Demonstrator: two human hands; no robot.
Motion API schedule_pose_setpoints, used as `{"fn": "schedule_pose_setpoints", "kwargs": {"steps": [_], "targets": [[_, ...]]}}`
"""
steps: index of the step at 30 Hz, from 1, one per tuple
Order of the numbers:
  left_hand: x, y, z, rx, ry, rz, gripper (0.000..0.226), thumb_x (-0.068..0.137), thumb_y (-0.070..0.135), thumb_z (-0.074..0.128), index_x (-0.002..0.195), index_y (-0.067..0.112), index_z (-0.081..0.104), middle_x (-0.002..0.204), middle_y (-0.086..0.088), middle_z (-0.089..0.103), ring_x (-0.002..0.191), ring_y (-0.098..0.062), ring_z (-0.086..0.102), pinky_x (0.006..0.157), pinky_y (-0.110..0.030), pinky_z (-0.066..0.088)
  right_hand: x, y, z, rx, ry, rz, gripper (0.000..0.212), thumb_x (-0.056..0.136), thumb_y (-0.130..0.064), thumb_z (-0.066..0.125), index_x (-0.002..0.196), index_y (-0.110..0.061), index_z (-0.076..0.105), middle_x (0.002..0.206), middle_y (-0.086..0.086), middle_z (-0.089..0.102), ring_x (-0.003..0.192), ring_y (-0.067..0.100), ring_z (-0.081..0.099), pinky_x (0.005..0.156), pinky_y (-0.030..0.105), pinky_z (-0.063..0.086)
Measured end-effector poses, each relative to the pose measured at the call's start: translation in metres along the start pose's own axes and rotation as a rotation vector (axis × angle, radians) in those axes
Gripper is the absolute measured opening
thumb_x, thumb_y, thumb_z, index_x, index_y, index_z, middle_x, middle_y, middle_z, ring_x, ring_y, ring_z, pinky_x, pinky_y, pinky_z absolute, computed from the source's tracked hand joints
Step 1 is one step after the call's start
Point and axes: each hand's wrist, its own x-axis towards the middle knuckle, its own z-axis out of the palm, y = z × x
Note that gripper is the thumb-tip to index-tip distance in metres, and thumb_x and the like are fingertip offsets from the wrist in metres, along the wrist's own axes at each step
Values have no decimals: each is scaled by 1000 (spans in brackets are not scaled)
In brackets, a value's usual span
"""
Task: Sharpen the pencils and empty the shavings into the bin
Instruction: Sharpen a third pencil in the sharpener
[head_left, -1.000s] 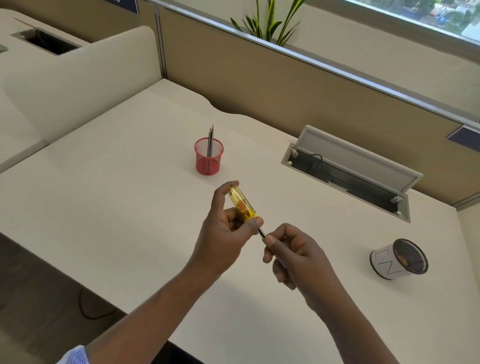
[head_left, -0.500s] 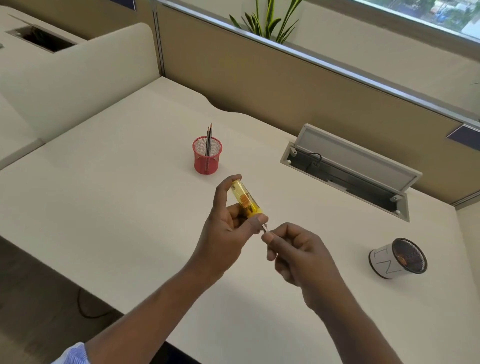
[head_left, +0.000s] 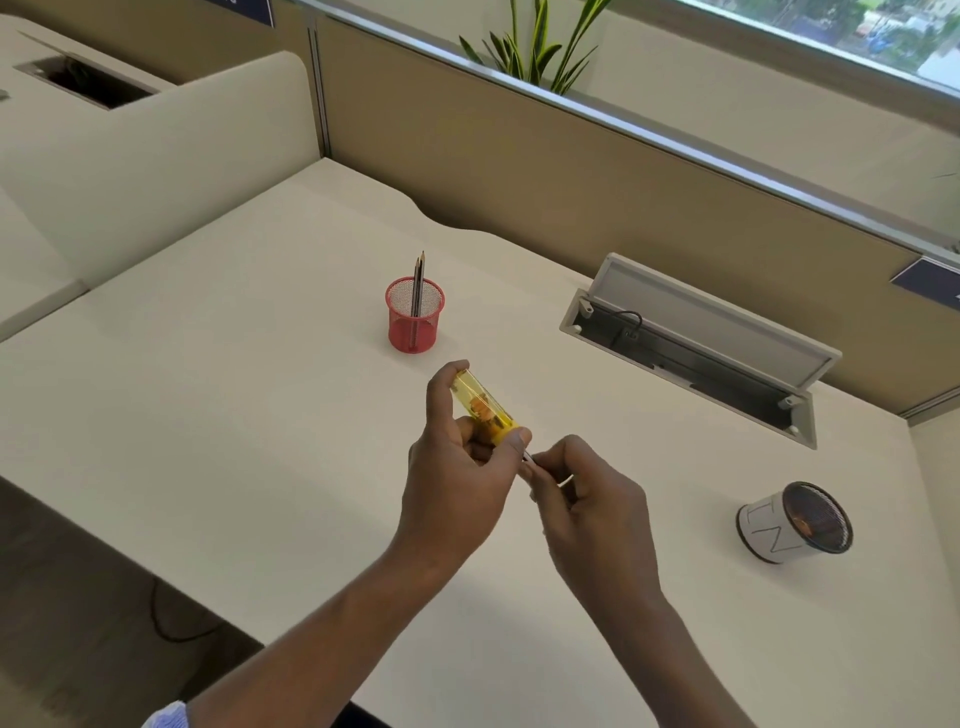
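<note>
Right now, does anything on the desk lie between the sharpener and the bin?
Nothing visible does. The left hand holds the sharpener up; bare desk runs to the bin, which lies tipped on its side.

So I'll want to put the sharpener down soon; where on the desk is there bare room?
The widest free patch is left of the red mesh cup, running to the desk front edge. Another lies between the right hand and the tipped white bin. It is tighter by the open cable tray.
</note>
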Motion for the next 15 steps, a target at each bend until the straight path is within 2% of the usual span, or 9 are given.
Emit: {"fn": "schedule_pose_setpoints", "kwargs": {"steps": [2,4,5,7,8,10,12,15], "targets": [[2,1,-4,-103,-83,7,75,91,26,78,145,49,32,98,0,80,91,-13,78,81,-25,64,3,0,-6,312,-106,209,26,96,-25,72,78,-11,60,65,-3,67,44,17,51,41,27,39],[6,3,-11,-265,-226,-3,76,88,28,78,145,51,34,100,-10,79,99,-26,77,91,-36,63,6,-1,-15,714,-307,459,28,94,-28,73,80,-9,59,65,3,61,41,12,43,38,21,32],[8,4,-15,-326,-291,-13,77,86,30,79,146,51,35,102,-14,77,102,-31,76,93,-38,62,7,-2,-18,839,-385,533,26,91,-32,72,84,-9,61,66,3,58,40,10,41,37,19,30],[11,4,-19,-341,-334,-24,78,85,29,80,146,50,37,103,-16,76,102,-33,75,94,-40,61,6,-2,-19,895,-439,558,28,90,-35,70,90,-7,66,66,3,58,41,8,41,36,18,30],[11,4,-19,-307,-311,-28,77,85,28,80,145,51,37,100,-13,77,99,-31,76,94,-42,62,6,-3,-17,813,-417,518,27,94,-34,68,90,-7,67,66,3,60,42,10,44,38,20,32],[7,3,-16,-214,-223,-39,74,85,29,79,142,54,38,95,-5,79,93,-25,77,91,-42,62,2,-6,-11,476,-304,357,21,100,-31,64,87,-16,69,67,-1,68,45,11,51,42,22,38],[2,1,-11,-143,-137,-55,73,86,31,79,141,53,37,93,3,81,90,-16,78,86,-32,63,-3,-8,-6,142,-193,183,17,99,-34,65,84,-27,66,70,-5,72,49,8,55,46,22,42],[-2,-3,-6,-99,-37,-68,73,88,29,81,141,50,36,94,7,81,86,-7,78,78,-20,62,-9,-8,2,-213,-98,-4,15,98,-36,66,88,-26,64,69,-7,69,60,14,64,53,31,51]]}}
